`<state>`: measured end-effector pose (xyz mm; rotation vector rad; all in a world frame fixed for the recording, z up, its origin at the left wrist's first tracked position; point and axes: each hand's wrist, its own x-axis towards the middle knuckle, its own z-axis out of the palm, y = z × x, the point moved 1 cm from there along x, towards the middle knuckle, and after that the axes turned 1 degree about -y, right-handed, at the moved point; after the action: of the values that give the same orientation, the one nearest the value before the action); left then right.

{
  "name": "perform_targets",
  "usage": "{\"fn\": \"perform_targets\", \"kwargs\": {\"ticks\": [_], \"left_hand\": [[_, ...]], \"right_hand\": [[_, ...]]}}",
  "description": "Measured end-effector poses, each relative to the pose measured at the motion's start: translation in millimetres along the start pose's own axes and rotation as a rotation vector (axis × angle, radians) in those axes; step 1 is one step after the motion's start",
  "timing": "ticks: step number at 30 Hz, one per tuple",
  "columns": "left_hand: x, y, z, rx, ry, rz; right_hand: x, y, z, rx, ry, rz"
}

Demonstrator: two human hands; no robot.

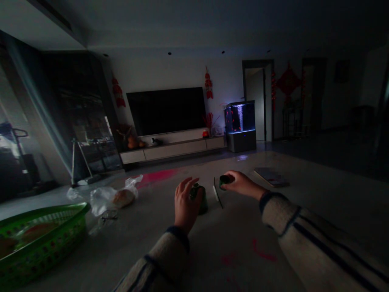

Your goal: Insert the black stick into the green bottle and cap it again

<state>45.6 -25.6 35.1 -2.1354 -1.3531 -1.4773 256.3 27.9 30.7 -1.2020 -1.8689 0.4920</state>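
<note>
Bottle [203, 205], below the frame's centre, is grasped by the left hand [185, 205]; right of it, the right hand [242, 184] grips a cap [224, 182]. Basket [60, 245] at lower left.

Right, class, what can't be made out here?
In the head view:
Dark green cylindrical container: left part, hidden by the left hand.
Small round green object: right side, hidden by the right hand.
Green plastic basket: left end, cut off by the frame.
Flat rectangular booklet: print, blurred.
</note>
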Motion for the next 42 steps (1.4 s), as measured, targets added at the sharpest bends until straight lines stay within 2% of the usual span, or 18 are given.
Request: {"fn": "perform_targets", "kwargs": {"ticks": [5, 9, 16, 22, 25, 29, 32, 36, 42], "left_hand": [[-0.9, -8.1, 2.0, 0.018, 0.009, -0.050], [-3.8, -17.8, 7.9, 0.027, -0.010, -0.088], [-6.4, -24.0, 13.6, 0.024, -0.113, -0.170], [-6.9, -20.4, 15.0, -0.009, -0.158, -0.225], [-7.4, -21.2, 16.6, -0.039, -0.142, -0.229], [-8.1, -19.8, 16.5, -0.047, -0.154, -0.238], [-8.5, -18.7, 16.1, -0.050, -0.165, -0.242], [-9.4, -21.5, 17.5, -0.066, -0.150, -0.223], [-10.4, -24.1, 18.3, -0.080, -0.138, -0.201]], "right_hand": [[-4.2, 10.9, -6.3, -0.337, 0.055, 0.101], [-8.8, 10.8, -7.3, -0.486, 0.013, 0.187], [-11.9, 12.4, -7.5, -0.604, -0.158, 0.307], [-12.1, 16.7, -5.7, -0.619, -0.214, 0.317], [-12.5, 14.1, -4.0, -0.685, -0.145, 0.224], [-15.6, -1.7, 3.4, -0.770, -0.007, -0.119], [-20.4, -15.6, 14.4, -0.763, -0.034, -0.318], [-25.0, -22.8, 27.1, -0.755, -0.117, -0.369], [-21.1, -10.6, 40.6, -0.818, -0.164, -0.457]]}}
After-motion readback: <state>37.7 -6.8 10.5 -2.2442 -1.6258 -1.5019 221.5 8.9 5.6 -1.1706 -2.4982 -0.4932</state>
